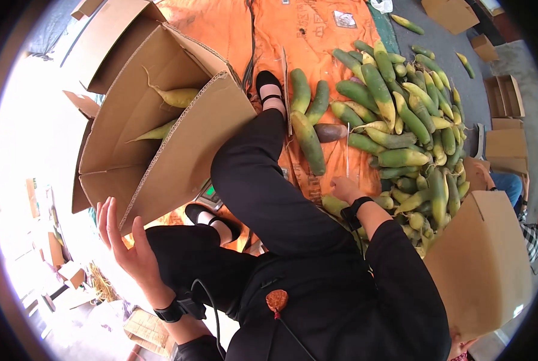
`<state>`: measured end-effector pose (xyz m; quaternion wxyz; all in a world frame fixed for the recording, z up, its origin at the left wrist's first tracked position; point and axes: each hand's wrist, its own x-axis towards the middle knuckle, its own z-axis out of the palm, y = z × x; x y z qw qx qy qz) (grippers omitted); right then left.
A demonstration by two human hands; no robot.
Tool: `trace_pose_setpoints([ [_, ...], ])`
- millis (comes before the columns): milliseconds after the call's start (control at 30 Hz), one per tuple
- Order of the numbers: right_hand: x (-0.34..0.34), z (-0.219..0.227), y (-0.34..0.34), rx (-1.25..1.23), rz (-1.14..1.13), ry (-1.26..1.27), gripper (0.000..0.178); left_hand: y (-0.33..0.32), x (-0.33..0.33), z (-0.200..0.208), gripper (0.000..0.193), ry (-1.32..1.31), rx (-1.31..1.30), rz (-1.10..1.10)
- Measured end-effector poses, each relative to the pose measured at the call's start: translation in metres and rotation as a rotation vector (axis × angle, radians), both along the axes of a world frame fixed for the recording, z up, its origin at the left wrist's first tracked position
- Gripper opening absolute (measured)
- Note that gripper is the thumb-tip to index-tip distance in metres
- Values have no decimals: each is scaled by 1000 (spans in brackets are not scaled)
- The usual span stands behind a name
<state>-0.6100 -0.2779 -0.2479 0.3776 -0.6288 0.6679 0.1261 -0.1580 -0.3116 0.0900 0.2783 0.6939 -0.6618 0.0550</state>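
My left hand (130, 249) is open, its fingers spread beside the near edge of a tall open cardboard box (190, 150). Inside that box lie two green radishes, one yellowish radish (178, 96) and another radish (160, 131) lower down. Closed in a fist, my right hand (345, 189) grips a thin, pale, upright strip that looks like a knife (348, 150) seen edge-on. Right of it spreads a large heap of green radishes (401, 157). Several more lie apart between my foot and the heap, among them a long green radish (308, 142) and a dark brownish radish (331, 133).
Under the box, a scale (208, 192) shows a lit green display. An orange sheet (269, 36) covers the ground. Another cardboard box (482, 265) stands at the right, where a co-worker's arm (484, 175) shows. Smaller boxes, such as a brown carton (505, 96), stand farther off.
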Motion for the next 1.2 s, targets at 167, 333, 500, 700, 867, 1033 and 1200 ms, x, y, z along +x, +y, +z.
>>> trace_pose_setpoints([
  [167,32,-6,-1,79,211,99,26,5,4,-20,36,73,-39,70],
  [333,48,-12,5,82,296,141,21,6,4,-24,32,49,-69,79],
  [500,56,-18,1,98,338,230,26,2,0,-23,30,79,-61,72],
  [700,32,2,14,-47,384,142,19,1,1,-23,29,129,-92,69],
  [867,-6,21,38,-130,-10,66,14,2,2,-19,27,111,-68,89],
  [1033,-23,43,53,-393,-121,-16,15,1,3,-18,31,124,-106,69],
  [1200,-38,63,71,-463,-261,-88,13,-1,3,-19,31,140,-117,68],
])
